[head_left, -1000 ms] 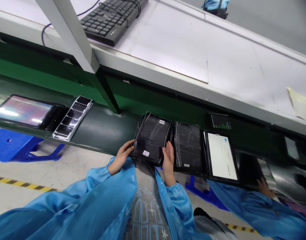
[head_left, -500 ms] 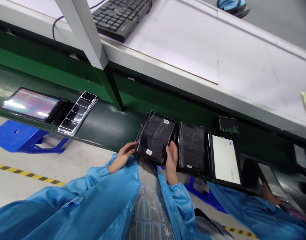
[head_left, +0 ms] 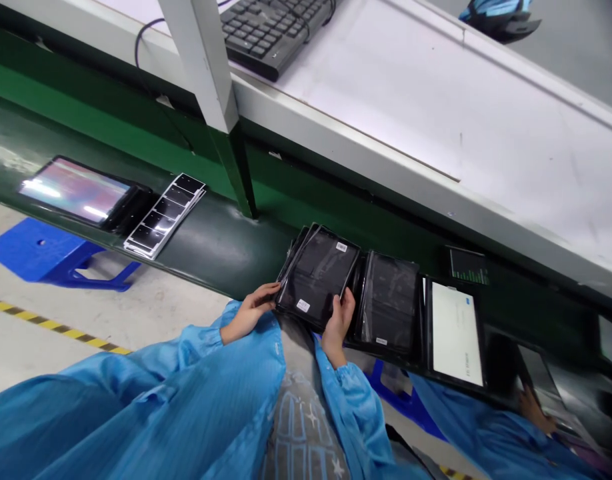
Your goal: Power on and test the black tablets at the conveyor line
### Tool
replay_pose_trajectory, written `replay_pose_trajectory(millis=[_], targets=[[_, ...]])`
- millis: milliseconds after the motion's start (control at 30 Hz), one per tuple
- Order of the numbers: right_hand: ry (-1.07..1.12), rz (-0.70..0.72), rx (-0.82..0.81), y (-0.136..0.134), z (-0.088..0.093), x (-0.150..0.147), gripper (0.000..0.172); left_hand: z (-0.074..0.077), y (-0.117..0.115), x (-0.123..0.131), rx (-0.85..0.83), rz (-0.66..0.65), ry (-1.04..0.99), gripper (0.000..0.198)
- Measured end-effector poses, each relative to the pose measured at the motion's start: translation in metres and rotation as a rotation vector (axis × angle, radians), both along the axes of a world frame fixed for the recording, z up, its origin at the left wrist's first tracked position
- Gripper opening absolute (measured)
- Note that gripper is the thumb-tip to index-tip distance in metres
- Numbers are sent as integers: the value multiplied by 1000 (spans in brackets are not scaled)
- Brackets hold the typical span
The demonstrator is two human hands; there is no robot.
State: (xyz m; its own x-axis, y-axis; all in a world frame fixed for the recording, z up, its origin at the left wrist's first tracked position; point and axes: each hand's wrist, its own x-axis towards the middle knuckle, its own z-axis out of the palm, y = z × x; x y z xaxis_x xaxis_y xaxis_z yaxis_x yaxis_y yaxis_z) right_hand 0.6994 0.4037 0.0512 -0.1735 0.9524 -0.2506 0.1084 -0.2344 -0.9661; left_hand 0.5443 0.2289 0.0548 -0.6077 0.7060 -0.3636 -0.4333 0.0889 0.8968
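In front of me lies a stack of dark tablets in clear film, the top tablet (head_left: 319, 273) bearing a white label near each end. My left hand (head_left: 251, 310) is closed at the stack's lower left edge, fingers against its side. Along the lower right edge, my right hand (head_left: 339, 323) grips the top tablet, thumb on its face and fingers at its side. Just right of that hand stands another film-wrapped tablet pile (head_left: 390, 300). How many tablets my hands hold between them I cannot tell.
Farther right are a lit white-screen tablet (head_left: 456, 333) and a co-worker's hand (head_left: 533, 407) on a device. Leftward lie black-and-white strips (head_left: 166, 215) and a lit tablet (head_left: 76, 190). A post (head_left: 206, 67) and shelf with a keyboard (head_left: 273, 33) rise beyond the bench.
The view has shifted, so the bench things appear displaced. My right thumb lies farther over the top tablet's face, and the right fingers wrap its edge more. My left hand stays at the left edge.
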Motion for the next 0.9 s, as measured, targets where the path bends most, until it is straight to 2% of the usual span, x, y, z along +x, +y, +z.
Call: replay_pose_trajectory(millis=[133, 267, 467, 700, 900], targets=[[-14, 3, 4, 1, 3, -1, 80, -1, -3, 2, 16, -50, -5, 52], [-27, -16, -24, 3, 8, 1, 81, 0, -2, 4, 25, 58, -156, 56], [-59, 11, -19, 4, 9, 2, 81, 2, -1, 2, -11, -18, -20, 48], [-73, 6, -1, 3, 8, 8, 74, 5, 4, 3, -4, 40, -74, 49], [-36, -2, -43, 3, 6, 2, 81, 2, 13, 0, -70, 115, -41, 56]])
